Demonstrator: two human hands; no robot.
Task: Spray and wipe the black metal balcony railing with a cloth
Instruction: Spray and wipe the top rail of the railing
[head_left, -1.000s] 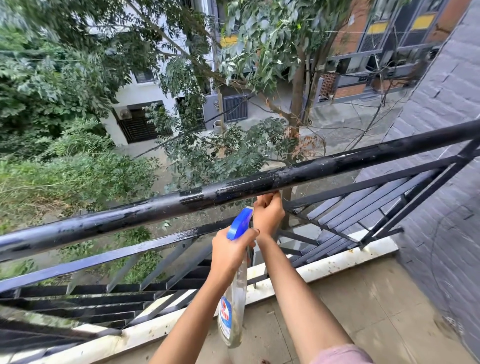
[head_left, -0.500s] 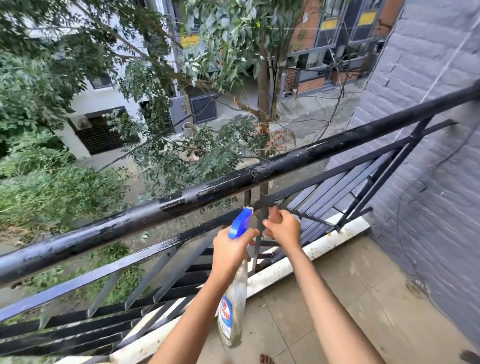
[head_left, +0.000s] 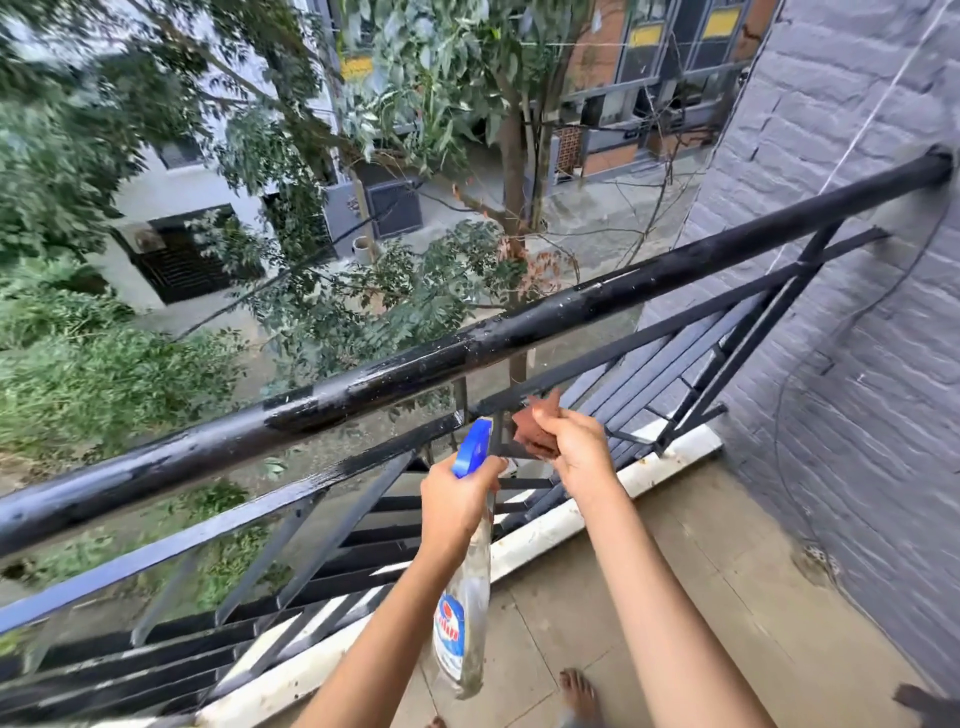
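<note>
While it spans the whole balcony, the black railing (head_left: 467, 348) runs its long axis from eight o'clock up to two o'clock, ending at the grey wall (head_left: 857, 364). It looks rigid, wet and probably slick, best wiped along its length. Below it, the spray bottle (head_left: 464, 613) hangs toward six o'clock, blue nozzle aimed at twelve, likely light; the left hand (head_left: 457, 501) curls round its neck. At one o'clock from that, the right hand (head_left: 584, 449) bunches the soft, limp brown cloth (head_left: 532, 423) in closed fingers, just under the railing's top, by its thin uprights; whether it touches them I can't tell.
</note>
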